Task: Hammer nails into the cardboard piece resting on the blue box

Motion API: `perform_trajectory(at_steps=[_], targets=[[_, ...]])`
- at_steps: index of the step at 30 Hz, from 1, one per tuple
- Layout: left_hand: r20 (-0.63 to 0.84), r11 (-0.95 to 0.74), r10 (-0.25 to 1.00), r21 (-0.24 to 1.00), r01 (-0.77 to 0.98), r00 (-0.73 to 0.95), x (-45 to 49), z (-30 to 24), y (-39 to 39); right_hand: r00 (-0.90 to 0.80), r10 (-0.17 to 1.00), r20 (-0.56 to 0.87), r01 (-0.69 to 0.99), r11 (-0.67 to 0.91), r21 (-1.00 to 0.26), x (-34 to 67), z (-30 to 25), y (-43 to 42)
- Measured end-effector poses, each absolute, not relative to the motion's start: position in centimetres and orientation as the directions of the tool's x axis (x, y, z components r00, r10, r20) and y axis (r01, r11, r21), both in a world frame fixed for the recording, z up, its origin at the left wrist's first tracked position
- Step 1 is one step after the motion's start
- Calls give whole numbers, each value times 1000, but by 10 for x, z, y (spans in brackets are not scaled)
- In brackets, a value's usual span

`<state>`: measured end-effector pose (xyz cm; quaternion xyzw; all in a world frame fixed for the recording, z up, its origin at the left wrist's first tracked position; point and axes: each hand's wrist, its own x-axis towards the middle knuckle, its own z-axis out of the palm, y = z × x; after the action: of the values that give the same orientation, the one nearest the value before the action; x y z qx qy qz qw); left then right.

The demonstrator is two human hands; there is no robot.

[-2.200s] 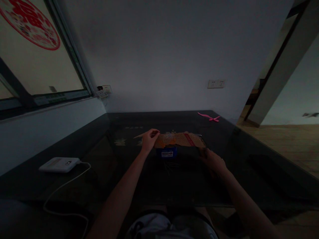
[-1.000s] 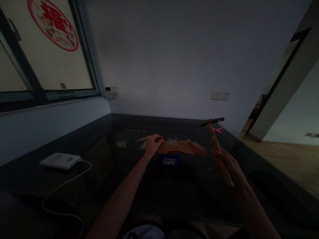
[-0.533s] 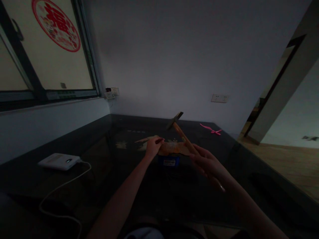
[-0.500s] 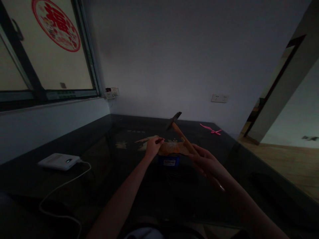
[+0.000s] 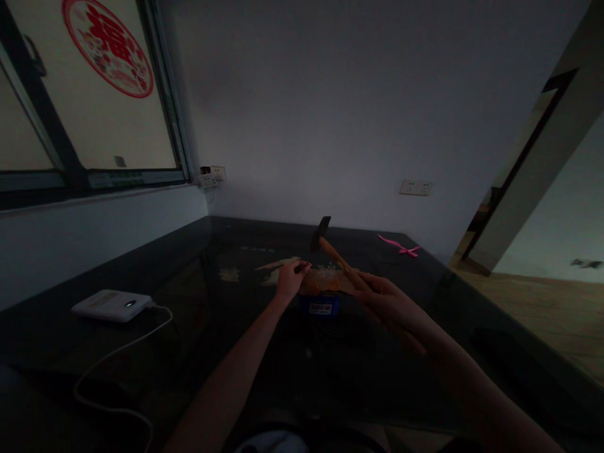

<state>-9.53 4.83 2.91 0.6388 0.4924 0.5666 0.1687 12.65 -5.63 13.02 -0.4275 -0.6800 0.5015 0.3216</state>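
In the head view my right hand [image 5: 389, 302] is wrapped around the wooden handle of a hammer [image 5: 337, 255]. Its dark head is raised at the far end and points up and away. Below the handle, an orange-brown, uneven-edged piece [image 5: 325, 281] lies on top of a blue box [image 5: 321, 306] with a white label. My left hand [image 5: 290, 280] is closed at the left edge of the brown piece, fingertips pinched together; what they hold is too small and dark to name. A pale flat shape [image 5: 268, 277] shows just left of that hand.
On the dark glossy table [image 5: 189, 264] a white power bank [image 5: 112, 306] with a white cable [image 5: 123, 349] lies at the left. A pink ribbon [image 5: 401, 246] lies at the far right. The wall [image 5: 311, 126] rises behind, and a window [image 5: 117, 126] is at the left.
The hammer has tilted left, its head shifting left and slightly down. My right hand has turned with it. My left hand, the brown piece and the blue box look unmoved.
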Motion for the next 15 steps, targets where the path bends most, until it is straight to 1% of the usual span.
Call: perform_trajectory(at_steps=[5, 12, 15], targets=[[581, -447, 803, 737, 507, -135, -96, 26, 50, -502, 864, -26, 259, 121, -958, 120, 125, -51], [591, -457, 796, 730, 508, -132, -95, 28, 46, -473, 881, -24, 210, 87, -974, 117, 127, -54], [579, -441, 805, 731, 520, -131, -95, 28, 45, -514, 858, -13, 214, 114, -970, 117, 125, -53]])
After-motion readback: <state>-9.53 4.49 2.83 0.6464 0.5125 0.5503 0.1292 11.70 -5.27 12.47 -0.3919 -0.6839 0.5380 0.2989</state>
